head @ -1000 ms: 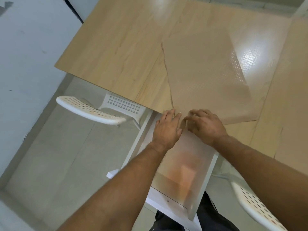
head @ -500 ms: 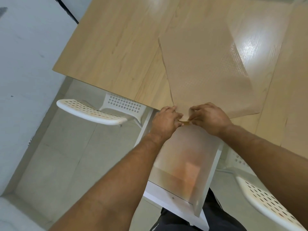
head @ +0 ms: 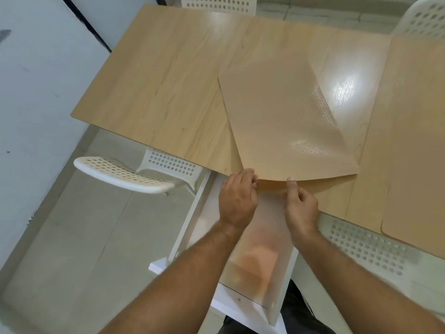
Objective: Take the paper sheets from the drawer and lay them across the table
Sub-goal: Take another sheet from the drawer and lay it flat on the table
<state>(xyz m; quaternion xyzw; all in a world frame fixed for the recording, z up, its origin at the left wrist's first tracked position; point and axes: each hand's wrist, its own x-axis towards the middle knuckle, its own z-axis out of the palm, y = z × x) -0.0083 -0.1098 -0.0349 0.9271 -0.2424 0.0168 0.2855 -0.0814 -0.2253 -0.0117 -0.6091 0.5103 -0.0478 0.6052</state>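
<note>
- the light wooden table (head: 154, 88) spreads out before me
- one tan sheet (head: 284, 121) lies angled at its middle
- another sheet (head: 416, 141) lies flat along its right end

The scene is evenly and brightly lit. A strong white glare is thrown on the table (head: 346, 92), and a weaker sheen is seen on the sheet (head: 284, 121). Motion blur is shown on the forearms and on the right chair (head: 366, 247). Straight edges are bent outward by the wide lens. Shadows are kept soft.
</note>
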